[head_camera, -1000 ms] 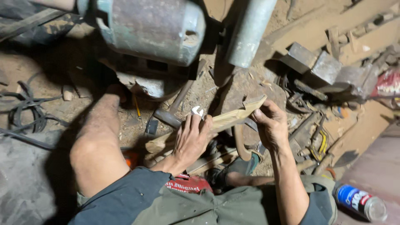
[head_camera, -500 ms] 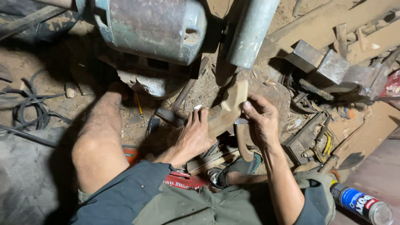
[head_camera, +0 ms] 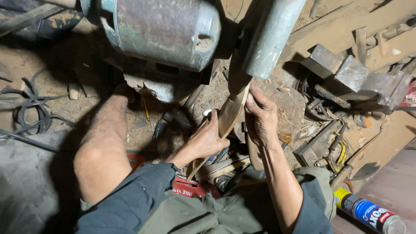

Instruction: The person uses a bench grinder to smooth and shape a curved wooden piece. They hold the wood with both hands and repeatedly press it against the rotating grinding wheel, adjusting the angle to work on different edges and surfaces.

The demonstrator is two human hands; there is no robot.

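Two hands grip one long, flat, pale-brown wooden piece [head_camera: 229,116]. Its long axis runs steeply from lower left, near the lap, up to the right, where the upper end meets the grey-green cylindrical machine housing [head_camera: 268,34]. The left hand [head_camera: 204,141] closes around the lower middle of the piece from the left; the right hand [head_camera: 261,113] clamps the upper part, fingers curled over the right edge, and lies nearer the housing. No container is clearly visible; a blue-labelled spray can [head_camera: 368,212] lies well apart, lower right.
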